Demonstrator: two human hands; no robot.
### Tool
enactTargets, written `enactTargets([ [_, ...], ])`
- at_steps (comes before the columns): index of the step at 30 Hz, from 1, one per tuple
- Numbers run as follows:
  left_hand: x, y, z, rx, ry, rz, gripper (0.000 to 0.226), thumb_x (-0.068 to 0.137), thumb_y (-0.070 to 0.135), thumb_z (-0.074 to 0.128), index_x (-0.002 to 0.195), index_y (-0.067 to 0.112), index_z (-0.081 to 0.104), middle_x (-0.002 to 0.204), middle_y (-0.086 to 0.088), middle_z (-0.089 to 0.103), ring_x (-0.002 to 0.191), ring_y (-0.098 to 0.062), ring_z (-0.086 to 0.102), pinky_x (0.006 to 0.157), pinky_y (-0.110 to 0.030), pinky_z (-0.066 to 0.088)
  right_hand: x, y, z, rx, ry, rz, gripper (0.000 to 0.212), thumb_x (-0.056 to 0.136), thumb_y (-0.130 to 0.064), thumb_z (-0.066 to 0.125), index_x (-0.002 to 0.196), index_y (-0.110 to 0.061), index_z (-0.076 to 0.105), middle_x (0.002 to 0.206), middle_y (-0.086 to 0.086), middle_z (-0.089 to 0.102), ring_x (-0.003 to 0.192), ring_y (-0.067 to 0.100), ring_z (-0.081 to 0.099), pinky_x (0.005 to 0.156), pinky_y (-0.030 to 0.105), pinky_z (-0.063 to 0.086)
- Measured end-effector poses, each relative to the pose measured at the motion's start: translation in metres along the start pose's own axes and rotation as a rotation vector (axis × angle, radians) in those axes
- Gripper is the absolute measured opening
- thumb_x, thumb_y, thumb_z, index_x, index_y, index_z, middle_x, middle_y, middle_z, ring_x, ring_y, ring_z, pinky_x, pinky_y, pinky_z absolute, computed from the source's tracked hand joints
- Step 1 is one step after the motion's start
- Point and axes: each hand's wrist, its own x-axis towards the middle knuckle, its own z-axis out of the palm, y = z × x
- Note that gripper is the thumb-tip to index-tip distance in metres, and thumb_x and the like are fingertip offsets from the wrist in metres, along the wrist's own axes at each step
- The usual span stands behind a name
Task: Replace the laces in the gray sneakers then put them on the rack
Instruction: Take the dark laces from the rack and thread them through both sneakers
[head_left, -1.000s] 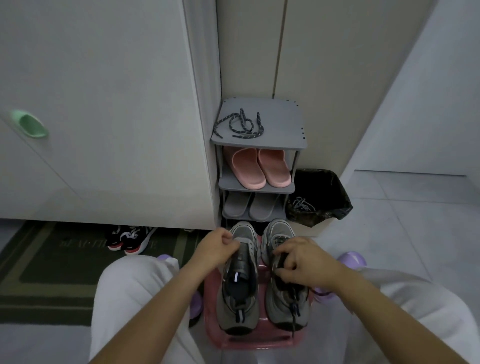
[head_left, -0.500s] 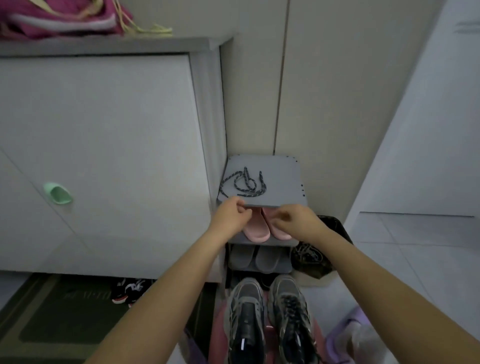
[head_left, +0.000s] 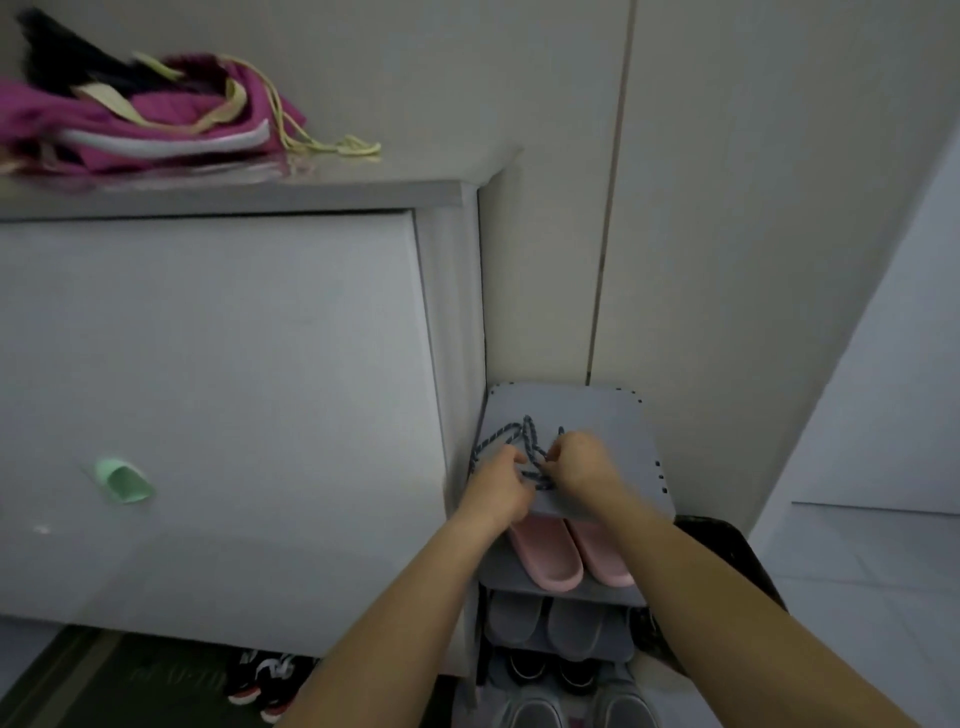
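A pair of dark speckled laces (head_left: 511, 439) lies tangled on the top shelf of the grey shoe rack (head_left: 613, 415). Both my hands are on the laces: my left hand (head_left: 498, 486) curls around the strands at the left, and my right hand (head_left: 582, 465) pinches them at the right. The toes of the two gray sneakers (head_left: 571, 714) show at the bottom edge, below the rack.
Pink slippers (head_left: 566, 556) and grey slippers (head_left: 545, 621) fill the rack's lower shelves. A white cabinet (head_left: 234, 389) with a green handle (head_left: 122, 478) stands to the left, clothes (head_left: 130, 119) piled on top. A black bin (head_left: 727, 551) sits right of the rack.
My hands left the sneakers, rose to the rack's top shelf and closed on the laces. The view tilted upward, so the sneakers dropped to the bottom edge.
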Motion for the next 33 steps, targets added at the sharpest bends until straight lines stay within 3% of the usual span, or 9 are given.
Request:
enactTargets([
  [4,-0.002,0.01,-0.009,0.004,0.018,0.086,0.054,0.091,0.006,0.048,0.142,0.019,0.035,0.126,-0.011,0.056,0.111,-0.026,0.056,0.093,-0.031,0.046,-0.013,0.0,-0.015,0.066,0.038,-0.143,0.016,0.088,-0.012,0.054,0.095,-0.003,0.064,0.098,0.017,0.064,0.088,0.03,0.06,0.072,0.033,0.045],
  [6,-0.006,0.018,-0.01,0.068,0.026,0.136,0.05,0.092,0.009,0.049,0.139,0.02,0.039,0.126,-0.011,0.056,0.111,-0.026,0.056,0.093,-0.033,0.046,-0.027,0.001,-0.025,0.128,-0.001,-0.225,0.014,0.088,-0.011,0.055,0.096,-0.003,0.065,0.095,0.014,0.066,0.086,0.025,0.059,0.07,0.029,0.043],
  [9,-0.017,0.028,-0.016,0.193,0.083,0.186,0.013,0.093,0.025,0.054,0.094,0.013,0.057,0.094,-0.009,0.059,0.09,-0.028,0.058,0.069,-0.032,0.041,-0.054,0.005,-0.047,0.19,0.001,-0.282,0.015,0.09,-0.012,0.055,0.098,-0.006,0.067,0.083,0.004,0.061,0.078,0.017,0.054,0.062,0.025,0.038],
  [12,-0.032,0.037,-0.029,0.103,0.087,0.229,0.024,0.094,0.028,0.054,0.077,0.012,0.055,0.072,-0.001,0.052,0.074,-0.02,0.051,0.056,-0.028,0.032,-0.078,0.017,-0.075,0.227,0.048,-0.232,0.013,0.092,-0.02,0.057,0.091,-0.011,0.067,0.07,-0.004,0.058,0.063,0.01,0.051,0.056,0.021,0.038],
  [16,-0.056,0.046,-0.05,-0.052,0.052,0.207,0.023,0.097,0.026,0.05,0.095,0.007,0.064,0.089,0.0,0.059,0.082,-0.013,0.053,0.07,-0.025,0.042,-0.104,0.04,-0.108,0.213,0.089,-0.164,0.015,0.092,-0.021,0.058,0.082,-0.012,0.064,0.068,-0.006,0.058,0.061,0.009,0.051,0.054,0.019,0.041],
  [18,-0.068,0.042,-0.059,-0.078,0.047,0.201,0.025,0.096,0.027,0.05,0.093,0.008,0.065,0.09,0.0,0.062,0.082,-0.012,0.055,0.075,-0.026,0.044,-0.116,0.052,-0.118,0.195,0.118,-0.131,0.015,0.091,-0.021,0.058,0.081,-0.012,0.065,0.071,-0.003,0.061,0.061,0.011,0.052,0.055,0.019,0.042],
  [22,-0.089,0.031,-0.073,-0.083,0.042,0.16,0.022,0.093,0.028,0.056,0.084,0.012,0.066,0.076,0.001,0.06,0.064,-0.007,0.05,0.058,-0.02,0.04,-0.133,0.074,-0.128,0.148,0.182,-0.061,0.014,0.09,-0.016,0.059,0.082,-0.008,0.068,0.078,0.006,0.065,0.067,0.017,0.052,0.054,0.018,0.037],
  [29,-0.113,-0.005,-0.096,-0.161,0.092,0.023,0.019,0.091,0.021,0.059,0.077,0.009,0.061,0.069,-0.002,0.057,0.069,-0.017,0.047,0.057,-0.024,0.036,-0.156,0.09,-0.134,0.176,0.291,0.022,0.023,0.093,-0.028,0.055,0.086,-0.007,0.063,0.079,0.006,0.069,0.061,0.013,0.053,0.063,0.027,0.043],
  [33,-0.121,-0.029,-0.104,-0.231,0.178,-0.072,0.025,0.092,0.025,0.057,0.071,0.011,0.06,0.065,-0.006,0.056,0.069,-0.02,0.053,0.056,-0.024,0.036,-0.163,0.093,-0.133,0.153,0.305,0.08,0.028,0.093,-0.026,0.054,0.091,0.0,0.064,0.089,0.016,0.068,0.074,0.023,0.055,0.066,0.029,0.041],
])
